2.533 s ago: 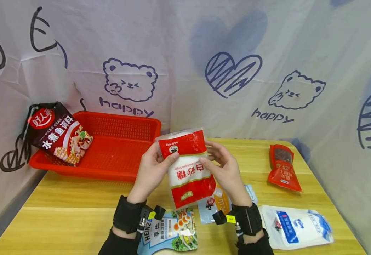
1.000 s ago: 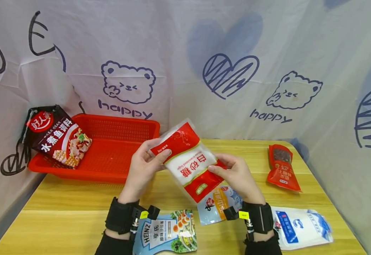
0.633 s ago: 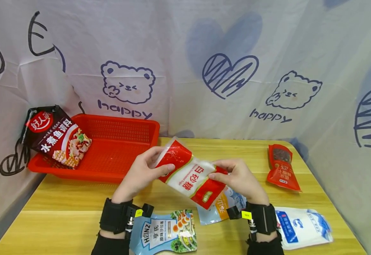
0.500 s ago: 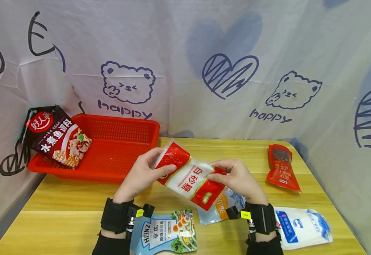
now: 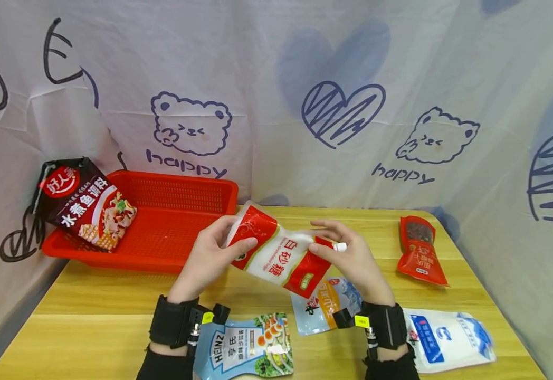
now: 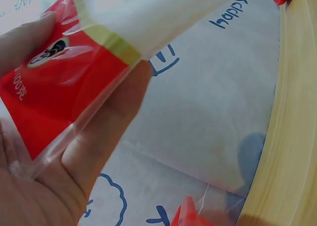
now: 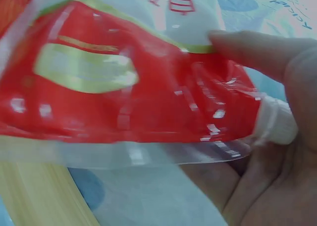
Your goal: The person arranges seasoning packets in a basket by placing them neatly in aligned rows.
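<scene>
Both hands hold a red-and-white bag of granulated sugar [image 5: 281, 257] in the air above the middle of the table. It slants down to the right, and its printed front shows in the head view. My left hand [image 5: 213, 254] grips the upper left end, thumb on the red band and fingers behind, as the left wrist view also shows. At the other end my right hand [image 5: 352, 259] pinches the lower red part with its thumb in front. A white screw cap [image 7: 278, 121] sticks out at that corner, close against the right palm.
A red plastic basket [image 5: 162, 264] stands back left, a dark seasoning packet [image 5: 88, 203] leaning in it. On the wooden table [image 5: 91, 295] lie a Heinz pouch [image 5: 245, 345], a blue-and-orange packet [image 5: 321, 309], a white-and-blue bag [image 5: 449, 340] and a red packet [image 5: 419, 250].
The sugar bag has turned from nearly upright to slanting down rightward. My right hand has shifted to its lower end, and the white cap has come into view in the head view.
</scene>
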{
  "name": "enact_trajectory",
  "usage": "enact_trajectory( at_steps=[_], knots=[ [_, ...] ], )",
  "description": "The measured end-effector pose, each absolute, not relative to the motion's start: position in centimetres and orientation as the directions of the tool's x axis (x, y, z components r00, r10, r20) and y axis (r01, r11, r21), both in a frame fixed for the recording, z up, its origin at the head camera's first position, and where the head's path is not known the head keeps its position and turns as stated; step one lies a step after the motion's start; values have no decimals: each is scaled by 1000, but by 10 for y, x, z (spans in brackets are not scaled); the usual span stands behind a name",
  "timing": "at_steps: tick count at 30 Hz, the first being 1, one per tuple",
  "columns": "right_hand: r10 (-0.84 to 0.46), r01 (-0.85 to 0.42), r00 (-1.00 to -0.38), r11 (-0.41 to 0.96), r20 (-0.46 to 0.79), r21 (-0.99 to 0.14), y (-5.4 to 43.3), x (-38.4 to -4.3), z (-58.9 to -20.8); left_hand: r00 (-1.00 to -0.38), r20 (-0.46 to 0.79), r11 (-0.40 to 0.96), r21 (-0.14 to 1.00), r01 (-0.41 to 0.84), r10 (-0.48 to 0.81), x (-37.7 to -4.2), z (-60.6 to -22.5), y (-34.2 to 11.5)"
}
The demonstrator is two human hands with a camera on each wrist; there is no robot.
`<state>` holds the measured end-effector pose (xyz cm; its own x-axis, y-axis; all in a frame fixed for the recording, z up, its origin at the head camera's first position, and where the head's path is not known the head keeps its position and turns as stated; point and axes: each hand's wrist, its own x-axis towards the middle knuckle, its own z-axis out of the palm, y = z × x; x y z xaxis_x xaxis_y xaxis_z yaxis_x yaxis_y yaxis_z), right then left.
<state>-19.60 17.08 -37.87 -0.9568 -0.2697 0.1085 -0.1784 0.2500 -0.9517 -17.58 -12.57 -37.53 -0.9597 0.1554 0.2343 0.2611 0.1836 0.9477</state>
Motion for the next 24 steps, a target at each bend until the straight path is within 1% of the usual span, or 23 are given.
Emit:
enact_trajectory(
  at_steps=[6, 11, 16, 20, 24],
  knots=[
    [-156, -193, -972, 105, 175, -976, 162, -196, -379, -949, 297, 154, 938, 311, 106, -175, -375, -125],
    [-85, -204, -976, 31, 200, -979, 155, -195, -379, -938, 343, 138, 928, 347, 54, -174, -375, -124],
    [-104, -212, -972, -8, 212, -977, 148, -196, -382, -933, 359, 110, 927, 358, 11, -175, -376, -122],
    [-125, -183, -976, 21, 179, -983, 143, -196, -385, -927, 375, 97, 924, 370, -31, -174, -375, -120],
    [-159, -162, -974, -12, 162, -987, 138, -194, -386, -923, 379, 70, 925, 374, -69, -174, -374, -120]
  ],
)
